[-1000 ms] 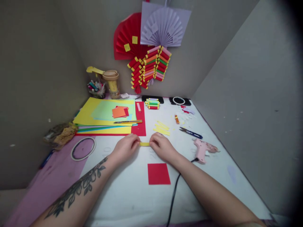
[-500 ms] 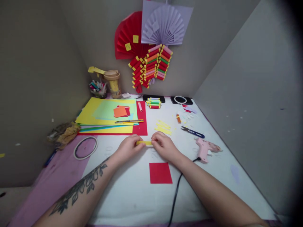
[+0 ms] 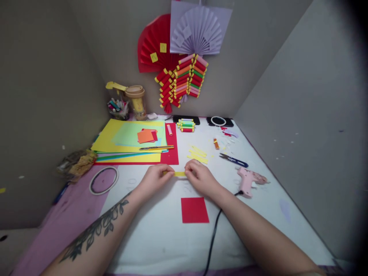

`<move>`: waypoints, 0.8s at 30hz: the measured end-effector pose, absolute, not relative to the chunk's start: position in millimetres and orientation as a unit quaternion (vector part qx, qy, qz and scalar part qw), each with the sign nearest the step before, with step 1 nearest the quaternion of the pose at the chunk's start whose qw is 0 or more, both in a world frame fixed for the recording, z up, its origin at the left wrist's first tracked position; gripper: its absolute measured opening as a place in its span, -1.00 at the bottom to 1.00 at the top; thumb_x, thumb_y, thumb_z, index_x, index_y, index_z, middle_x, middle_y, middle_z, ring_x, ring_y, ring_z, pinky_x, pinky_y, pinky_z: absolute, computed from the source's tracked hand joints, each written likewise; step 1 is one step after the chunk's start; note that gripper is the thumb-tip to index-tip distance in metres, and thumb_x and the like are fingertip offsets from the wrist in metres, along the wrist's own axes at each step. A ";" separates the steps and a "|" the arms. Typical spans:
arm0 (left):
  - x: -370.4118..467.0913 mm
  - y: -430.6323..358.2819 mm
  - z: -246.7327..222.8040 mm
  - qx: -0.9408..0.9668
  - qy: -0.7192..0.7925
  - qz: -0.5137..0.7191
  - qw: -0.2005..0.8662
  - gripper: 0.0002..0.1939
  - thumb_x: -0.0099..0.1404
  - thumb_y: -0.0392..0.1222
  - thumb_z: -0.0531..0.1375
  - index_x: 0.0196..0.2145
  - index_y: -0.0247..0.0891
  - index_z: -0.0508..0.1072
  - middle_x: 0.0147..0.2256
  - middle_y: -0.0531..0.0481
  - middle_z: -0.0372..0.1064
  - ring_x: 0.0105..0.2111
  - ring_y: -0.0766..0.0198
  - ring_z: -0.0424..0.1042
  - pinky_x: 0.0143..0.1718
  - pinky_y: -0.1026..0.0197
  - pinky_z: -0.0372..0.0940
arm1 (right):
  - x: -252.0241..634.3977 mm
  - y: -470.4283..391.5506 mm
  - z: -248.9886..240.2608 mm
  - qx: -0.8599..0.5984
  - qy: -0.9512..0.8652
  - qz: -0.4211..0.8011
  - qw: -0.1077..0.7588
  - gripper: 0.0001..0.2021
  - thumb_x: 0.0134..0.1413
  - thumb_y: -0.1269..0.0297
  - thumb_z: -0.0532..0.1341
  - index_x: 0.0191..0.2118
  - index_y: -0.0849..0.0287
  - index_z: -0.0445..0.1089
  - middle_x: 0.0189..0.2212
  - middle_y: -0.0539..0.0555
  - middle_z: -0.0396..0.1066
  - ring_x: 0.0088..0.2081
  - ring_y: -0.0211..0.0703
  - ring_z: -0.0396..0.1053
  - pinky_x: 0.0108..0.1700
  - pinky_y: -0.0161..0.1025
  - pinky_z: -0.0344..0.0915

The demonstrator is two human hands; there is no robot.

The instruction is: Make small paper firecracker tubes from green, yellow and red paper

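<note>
1. Strip of narrow yellow paper (image 3: 180, 174): positioned between the two hands, near the middle of the white-covered bench (image 3: 149, 241). Whether it touches the surface cannot be told.
2. Left hand (image 3: 156, 178): fingers (image 3: 166, 168) pinched together on the strip's left portion. A short yellow length shows behind the thumb.
3. Right hand (image 3: 201, 177): fingers clamped on the strip's right portion. The right end is hidden by the hand.
4. Axis: the strip's long axis runs left to right, in line with both sets of fingertips. The exposed span is short and appears straight; neither hand is clearly nearer to its middle.
5. Square of red paper (image 3: 194, 210): flat on the bench, on the person's side of the strip and slightly to its right. It is apart from both hands; the right is nearer.
6. Loose yellow paper strips (image 3: 198, 155): scattered just beyond the right hand.
7. Pink glue gun (image 3: 246, 182): right of the right hand; its black cable (image 3: 212, 237) passes beneath the right forearm.
</note>
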State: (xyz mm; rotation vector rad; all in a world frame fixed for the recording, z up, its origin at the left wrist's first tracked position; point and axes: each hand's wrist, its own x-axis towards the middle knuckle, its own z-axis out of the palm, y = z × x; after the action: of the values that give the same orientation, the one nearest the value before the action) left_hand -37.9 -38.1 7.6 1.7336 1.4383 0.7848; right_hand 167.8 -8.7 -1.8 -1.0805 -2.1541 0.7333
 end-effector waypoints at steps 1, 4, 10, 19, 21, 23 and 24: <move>-38.9 -37.2 7.7 0.647 0.576 0.323 0.382 -0.75 0.18 -0.04 0.12 -0.42 -0.27 0.48 -0.47 0.03 0.42 -0.49 0.32 0.29 -0.45 0.30 0.15 | 170.6 -7.2 0.2 -0.422 -0.804 0.269 0.321 -0.89 0.08 0.42 0.07 -0.44 0.14 0.24 -0.41 0.04 0.31 -0.32 -0.19 0.27 -0.24 -0.25 0.21; -41.8 -34.3 7.4 0.551 0.600 0.372 0.446 -0.71 0.11 0.03 0.17 -0.44 -0.29 0.43 -0.54 0.07 0.33 -0.58 0.38 0.19 -0.56 0.34 0.05 | 177.3 -5.6 6.2 -0.434 -0.782 0.253 0.369 -0.83 0.11 0.34 0.08 -0.50 0.13 0.23 -0.42 0.05 0.33 -0.34 -0.19 0.28 -0.27 -0.25 0.22; -37.5 -36.7 10.3 0.460 0.574 0.379 0.561 -0.67 0.03 0.06 0.24 -0.44 -0.30 0.41 -0.58 0.12 0.25 -0.65 0.46 0.07 -0.62 0.36 -0.06 | 173.7 -18.1 6.5 -0.394 -0.798 0.234 0.392 -0.63 0.08 0.21 0.19 -0.68 0.12 0.12 -0.73 -0.11 0.03 -0.64 -0.32 0.06 -0.52 -0.32 0.09; -32.9 -42.8 14.5 0.448 0.537 0.375 0.608 -0.70 0.05 0.02 0.26 -0.46 -0.29 0.37 -0.63 0.17 0.16 -0.67 0.49 0.01 -0.64 0.36 -0.12 | 166.4 -16.8 -0.2 -0.303 -0.821 0.275 0.400 -0.81 0.16 0.41 0.09 -0.15 0.08 0.37 -0.30 0.08 0.41 -0.25 -0.19 0.37 -0.20 -0.22 0.31; -31.6 -43.8 14.6 0.458 0.531 0.370 0.610 -0.69 0.05 0.03 0.25 -0.47 -0.29 0.36 -0.65 0.18 0.14 -0.68 0.48 0.00 -0.65 0.36 -0.12 | 163.9 -15.9 -0.4 -0.303 -0.806 0.297 0.413 -0.87 0.14 0.41 0.12 -0.27 0.09 0.39 -0.32 0.08 0.42 -0.24 -0.18 0.38 -0.18 -0.21 0.32; -30.7 -44.5 14.2 0.466 0.525 0.369 0.609 -0.69 0.06 0.04 0.24 -0.46 -0.29 0.37 -0.66 0.19 0.13 -0.68 0.48 -0.01 -0.65 0.36 -0.12 | 162.9 -15.4 -0.1 -0.315 -0.785 0.324 0.423 -0.90 0.11 0.41 0.15 -0.33 0.10 0.40 -0.34 0.06 0.43 -0.26 -0.19 0.39 -0.17 -0.22 0.33; -30.4 -44.7 13.8 0.469 0.521 0.368 0.611 -0.69 0.07 0.04 0.23 -0.46 -0.29 0.37 -0.66 0.19 0.12 -0.68 0.48 -0.01 -0.65 0.36 -0.11 | 163.1 -15.1 0.2 -0.320 -0.775 0.336 0.428 -0.91 0.10 0.41 0.17 -0.33 0.10 0.41 -0.34 0.06 0.44 -0.26 -0.19 0.40 -0.17 -0.21 0.33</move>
State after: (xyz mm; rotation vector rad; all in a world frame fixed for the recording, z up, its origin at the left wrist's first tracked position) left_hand -30.4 -44.7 13.8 1.0821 1.2034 0.8494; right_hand 163.1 -15.1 0.2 -0.7984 -1.9365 0.8398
